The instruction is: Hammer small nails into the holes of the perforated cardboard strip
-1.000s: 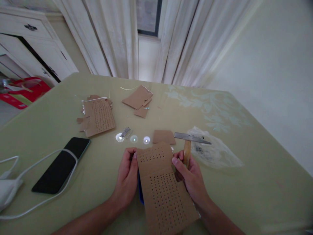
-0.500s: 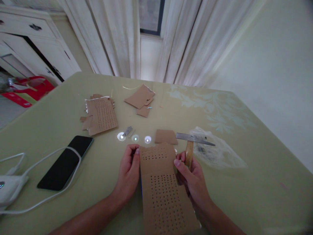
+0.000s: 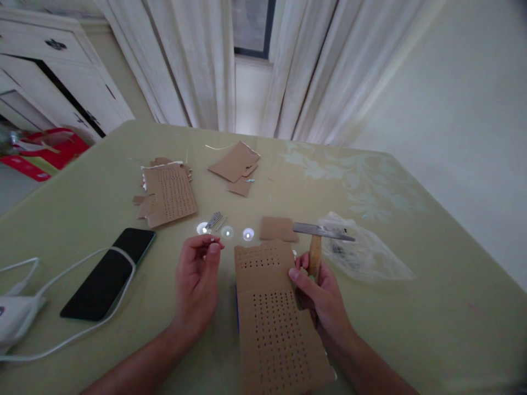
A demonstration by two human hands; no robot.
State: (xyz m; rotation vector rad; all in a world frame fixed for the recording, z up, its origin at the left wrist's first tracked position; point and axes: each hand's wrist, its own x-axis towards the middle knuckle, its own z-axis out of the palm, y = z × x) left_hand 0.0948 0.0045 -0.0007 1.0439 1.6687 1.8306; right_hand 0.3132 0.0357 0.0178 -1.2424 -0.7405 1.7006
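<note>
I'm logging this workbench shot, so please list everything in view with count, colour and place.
Punched cardboard sheet: one, brown, near table edge.
Hammer: one, wooden handle, steel head.
Nails: small bunch, silver, mid-table.
Cardboard pieces: brown; punched stack, scraps, small piece.
Phone: one, black, left.
Cable: white, across phone.
Plastic bag: clear, right.
Table: green.
Left hand: pinching something small, beside the sheet.
Right hand: holds hammer, thumb on sheet.

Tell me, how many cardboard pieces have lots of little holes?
2. One holed card lies between the left hand and right hand, which grips a hammer. Another holed card tops a far-left pile; pieces beneath may hide more.
</note>
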